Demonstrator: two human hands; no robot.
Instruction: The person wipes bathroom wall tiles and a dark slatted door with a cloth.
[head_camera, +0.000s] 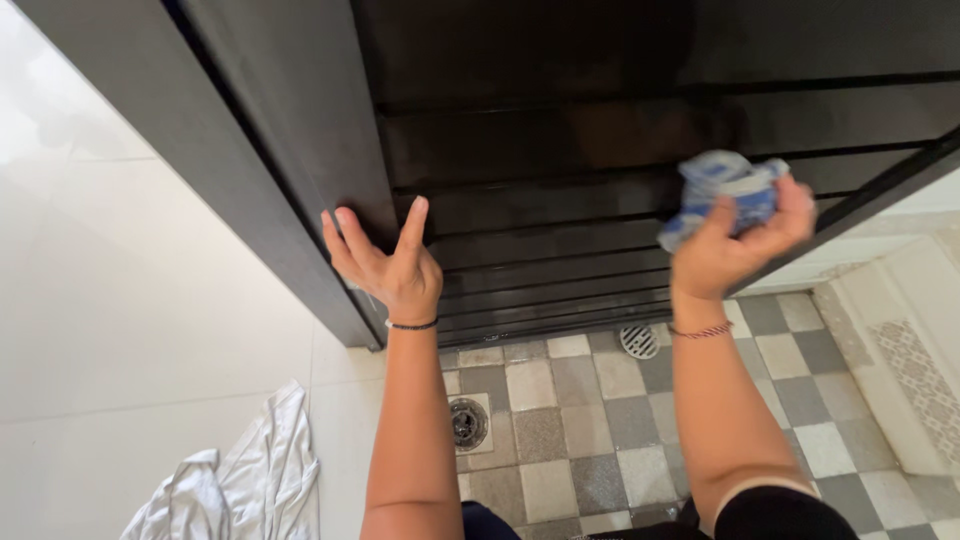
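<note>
The person stands close to a dark slatted door (600, 200), arms raised toward it, and the work in hand looks like wiping it down. The left hand (385, 262) is spread flat against the door's edge, fingers (352, 232) wide and holding nothing, the thumb pointing up — it seems to be steadying the door so it does not swing. The right hand (735, 245) is lifted in front of the slats with its fingers curled around a crumpled blue and white cloth (722, 190), which is bunched in the palm and a little blurred; whether the cloth is touching the slats at this instant I cannot tell, though it is very near them. I would judge the step to be mid-wipe on the middle slats, with the lower ones below the hands likely yet to be reached. The next move calls for firm, even pressure along each slat, following the grooves where dust gathers, while the left hand braces the edge. Below, the checked floor tiles (585, 430) carry two round drains (467, 421) — one near the left forearm, the other by the foot of the door — and a white garment (235, 485) lies crumpled on the pale floor to the left, well apart from both hands.
</note>
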